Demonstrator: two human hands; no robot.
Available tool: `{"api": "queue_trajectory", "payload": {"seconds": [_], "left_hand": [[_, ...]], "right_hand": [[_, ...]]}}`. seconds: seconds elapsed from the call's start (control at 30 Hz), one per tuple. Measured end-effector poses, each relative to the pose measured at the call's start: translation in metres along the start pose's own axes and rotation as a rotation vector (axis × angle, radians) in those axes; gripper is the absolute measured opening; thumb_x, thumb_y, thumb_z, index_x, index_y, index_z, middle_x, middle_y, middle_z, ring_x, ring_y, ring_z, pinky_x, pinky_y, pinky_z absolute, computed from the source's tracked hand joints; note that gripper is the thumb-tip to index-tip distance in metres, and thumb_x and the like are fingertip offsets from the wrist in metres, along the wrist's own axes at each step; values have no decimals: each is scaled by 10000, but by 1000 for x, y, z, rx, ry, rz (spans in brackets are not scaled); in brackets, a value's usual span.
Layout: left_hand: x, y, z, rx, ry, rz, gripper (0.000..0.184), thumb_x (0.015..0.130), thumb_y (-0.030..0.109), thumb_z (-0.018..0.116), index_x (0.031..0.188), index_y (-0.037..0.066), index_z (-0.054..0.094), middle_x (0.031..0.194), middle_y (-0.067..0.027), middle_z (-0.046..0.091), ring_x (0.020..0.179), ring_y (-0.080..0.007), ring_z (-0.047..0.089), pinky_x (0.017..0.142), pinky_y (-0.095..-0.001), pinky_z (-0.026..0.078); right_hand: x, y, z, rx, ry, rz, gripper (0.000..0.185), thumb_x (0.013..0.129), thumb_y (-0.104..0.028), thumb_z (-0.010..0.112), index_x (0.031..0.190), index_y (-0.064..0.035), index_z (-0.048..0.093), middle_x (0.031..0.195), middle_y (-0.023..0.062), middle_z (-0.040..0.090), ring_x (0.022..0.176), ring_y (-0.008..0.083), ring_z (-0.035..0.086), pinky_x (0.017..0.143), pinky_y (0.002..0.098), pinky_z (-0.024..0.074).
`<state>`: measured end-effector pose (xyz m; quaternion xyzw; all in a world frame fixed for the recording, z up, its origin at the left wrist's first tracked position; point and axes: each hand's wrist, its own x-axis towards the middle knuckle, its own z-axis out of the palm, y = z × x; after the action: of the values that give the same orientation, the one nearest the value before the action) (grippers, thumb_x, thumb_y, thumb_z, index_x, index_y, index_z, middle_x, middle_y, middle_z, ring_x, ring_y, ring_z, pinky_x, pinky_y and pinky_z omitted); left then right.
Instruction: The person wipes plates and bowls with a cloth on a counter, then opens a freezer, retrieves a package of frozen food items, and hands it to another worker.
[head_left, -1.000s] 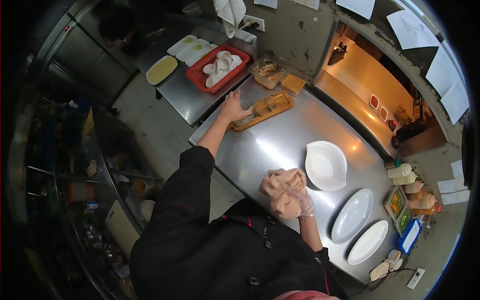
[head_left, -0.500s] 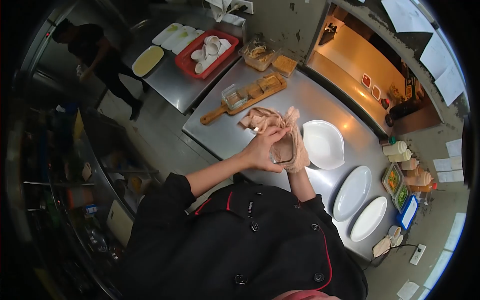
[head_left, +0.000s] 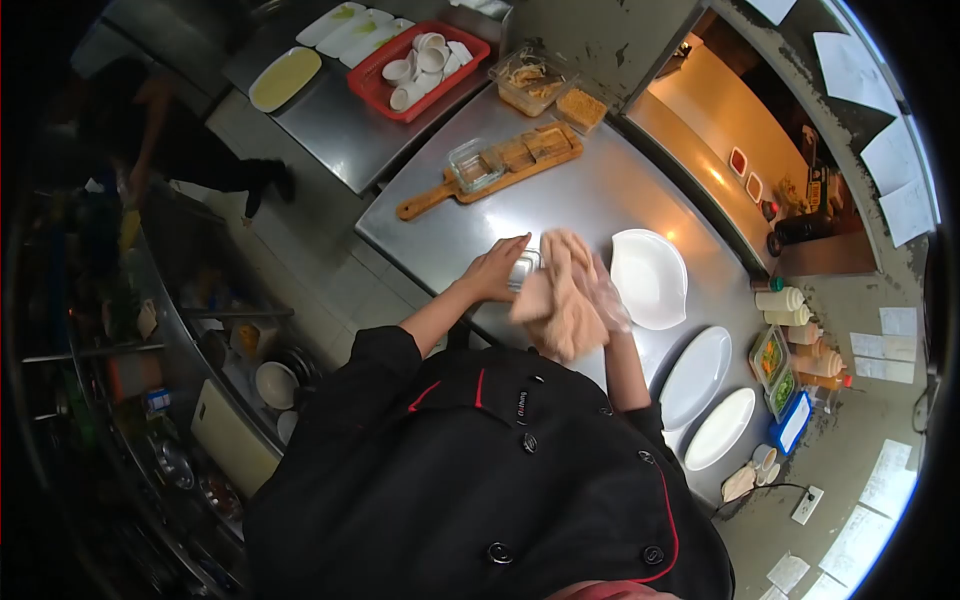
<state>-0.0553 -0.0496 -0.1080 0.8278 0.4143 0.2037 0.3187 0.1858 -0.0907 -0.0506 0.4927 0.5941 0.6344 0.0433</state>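
Note:
My left hand (head_left: 492, 272) is closed on a small square glass dish (head_left: 525, 268), above the near edge of the steel table (head_left: 440, 260). My right hand (head_left: 608, 298), in a clear plastic glove, grips a pinkish cloth (head_left: 567, 300) that hangs beside the dish and partly covers it. Another glass dish (head_left: 476, 166) rests on the wooden board (head_left: 515, 165), which has a handle and square recesses. Just right of the cloth sits a white bowl (head_left: 649, 279).
Two oval plates (head_left: 697, 378) (head_left: 720, 429) lie at the right, near squeeze bottles (head_left: 785, 300) and a vegetable container (head_left: 775, 367). A red basket (head_left: 418, 70) of white cups stands at the back left. Another person (head_left: 170, 135) is at the far left.
From reaching to the wooden board, my left hand came back with a glass dish to the cloth. The cloth has since shifted off much of the dish. The other person has moved nearer.

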Motion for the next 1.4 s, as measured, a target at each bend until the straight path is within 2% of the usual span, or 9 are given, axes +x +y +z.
{"api": "queue_trajectory", "payload": {"seconds": [0.1, 0.2, 0.57, 0.73, 0.83, 1.03, 1.13, 1.2, 1.4], "left_hand": [[-12, -24, 26, -197, 196, 23, 993, 559, 318, 821, 1373, 37, 326, 1277, -177, 440, 1190, -341, 439, 949, -398, 438], [-22, -30, 31, -232, 198, -127, 853, 621, 300, 798, 1307, 10, 383, 1186, -212, 507, 1085, -375, 530, 909, -387, 453], [-38, -4, 40, -363, 396, -353, 748, 766, -28, 592, 1420, 38, 234, 1197, -233, 510, 1074, -363, 533, 939, -392, 426], [-38, -43, 75, -1060, 237, -657, 297, 924, 102, 453, 1204, 25, 518, 1062, -95, 602, 975, -232, 587, 886, -343, 459], [-17, -31, 67, -1465, 173, -775, 334, 989, 296, 356, 1116, 68, 564, 989, -50, 602, 926, -180, 586, 841, -331, 468], [-4, -36, 79, -1778, 28, -807, 274, 957, 375, 409, 996, 156, 568, 903, -2, 606, 853, -153, 564, 716, -312, 449], [-6, -18, 68, -1848, 131, -827, 255, 946, 383, 435, 966, 178, 585, 868, 9, 597, 773, -129, 532, 665, -296, 423], [1, -16, 56, -1879, 212, -752, 265, 956, 388, 421, 911, 179, 577, 798, 12, 567, 687, -117, 495, 620, -284, 407], [15, -4, 4, -1433, 521, -723, 499, 968, 512, 314, 633, 157, 419, 470, 40, 314, 374, -78, 250, 391, -246, 233]], "right_hand": [[46, -34, -21, 1798, -1058, 756, 482, 850, -300, 596, 1234, -40, 463, 1215, 244, 444, 1153, 386, 431, 941, 420, 401], [52, -54, -72, 1557, -746, 143, 650, 677, -277, 706, 1203, -1, 443, 1153, 255, 448, 1063, 429, 439, 899, 461, 403], [19, -124, -38, 1437, -899, -356, 297, 719, -165, 585, 973, -11, 588, 962, 179, 560, 823, 322, 601, 696, 399, 510], [53, -96, -8, 1808, -1059, -68, 277, 762, -156, 648, 996, -14, 605, 878, 107, 645, 850, 235, 628, 755, 297, 499], [56, -78, 2, 2291, -1418, 855, 403, 803, -255, 682, 1085, 12, 572, 895, 72, 649, 854, 180, 622, 773, 283, 497], [23, -83, 8, 2602, -1146, 1242, 495, 839, -330, 599, 1229, -76, 429, 981, 101, 639, 875, 278, 627, 777, 368, 510], [47, -52, -10, 2320, -1213, 1263, 485, 876, -403, 575, 1066, 44, 583, 815, 110, 649, 733, 257, 638, 656, 364, 522], [6, -73, 18, 1805, -789, 661, 408, 822, -331, 614, 999, 36, 602, 810, 230, 630, 718, 354, 626, 659, 389, 515], [49, -10, -23, 1802, -516, 837, 464, 844, -354, 566, 1092, 35, 526, 982, 211, 612, 880, 329, 612, 749, 381, 496]]}}
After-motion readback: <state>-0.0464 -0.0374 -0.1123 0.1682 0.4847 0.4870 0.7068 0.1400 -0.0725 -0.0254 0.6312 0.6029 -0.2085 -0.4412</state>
